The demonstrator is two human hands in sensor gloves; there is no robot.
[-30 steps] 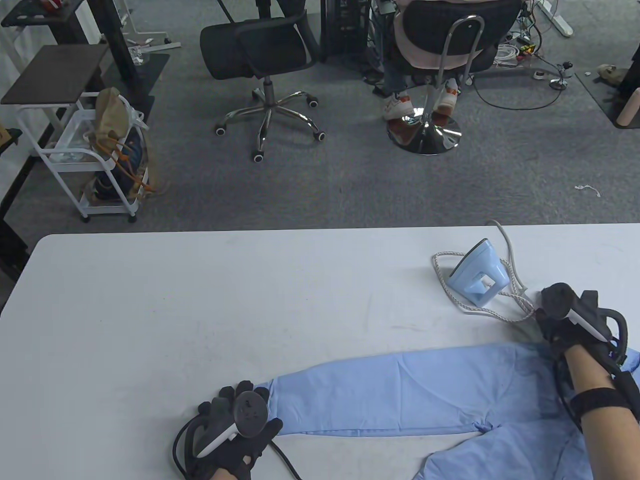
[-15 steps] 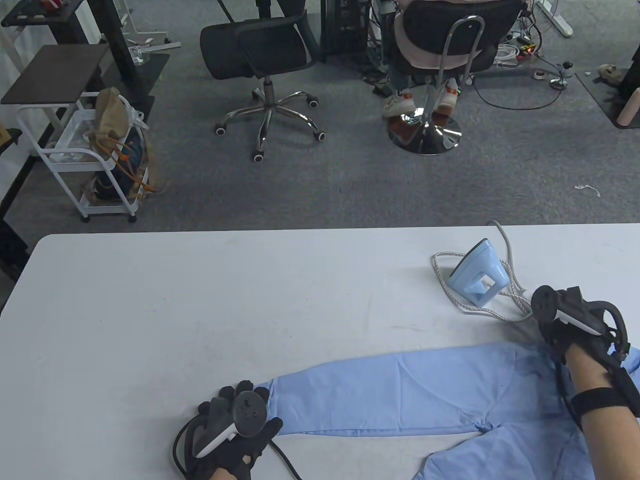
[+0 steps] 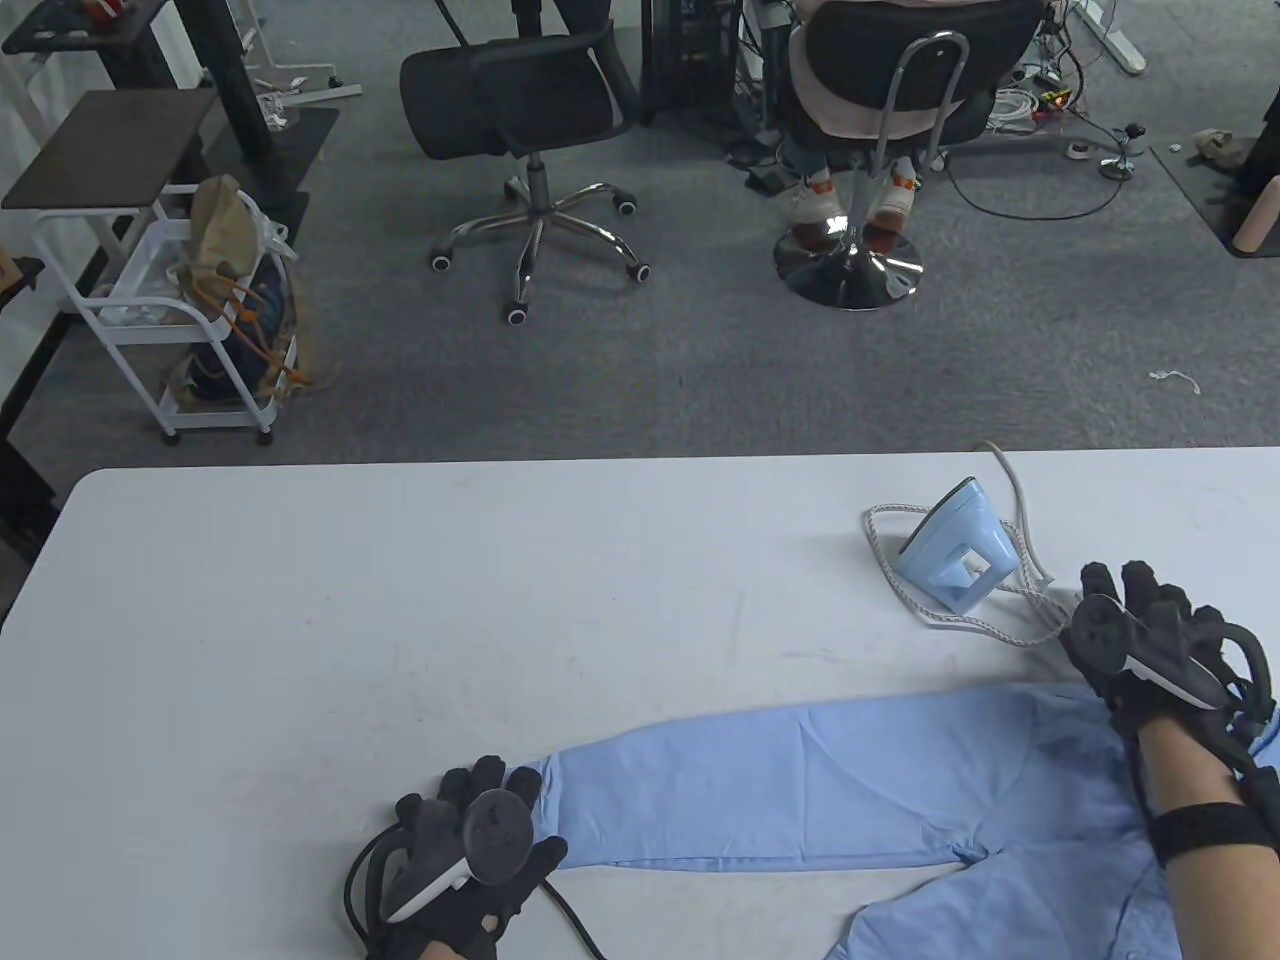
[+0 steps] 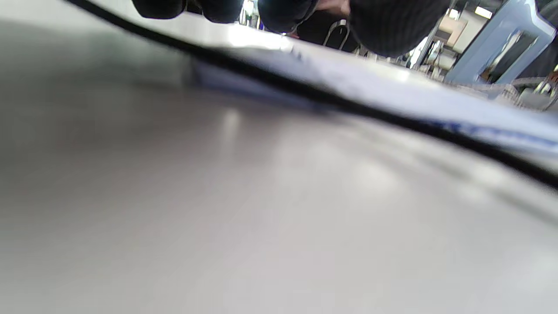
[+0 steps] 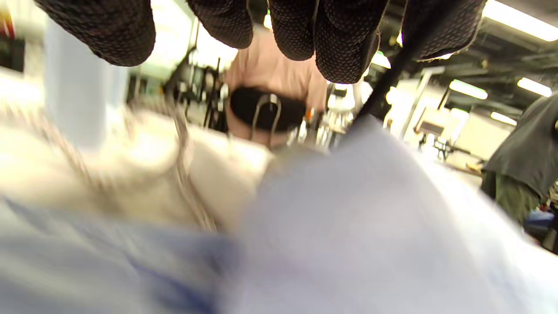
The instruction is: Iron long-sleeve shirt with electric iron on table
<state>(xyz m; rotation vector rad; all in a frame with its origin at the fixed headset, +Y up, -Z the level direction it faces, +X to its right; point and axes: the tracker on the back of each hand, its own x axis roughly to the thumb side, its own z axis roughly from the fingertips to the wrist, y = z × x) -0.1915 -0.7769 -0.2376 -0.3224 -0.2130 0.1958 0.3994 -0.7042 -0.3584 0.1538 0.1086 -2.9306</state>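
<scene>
Table view: our left hand (image 3: 470, 850) flat on the sleeve (image 3: 780, 790) cuff, right hand (image 3: 1150, 650) loose, fingers spread beside the iron (image 3: 955, 560).

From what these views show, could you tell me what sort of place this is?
Most likely an office or lab used for recording, not a home: swivel office chairs on grey carpet, cables trailing under desks, and a plain white table holding the iron and shirt.

You have the light-blue shirt (image 3: 860, 790) lying flat along the near right, with the blue iron (image 3: 958, 560) upright just beyond it.
</scene>
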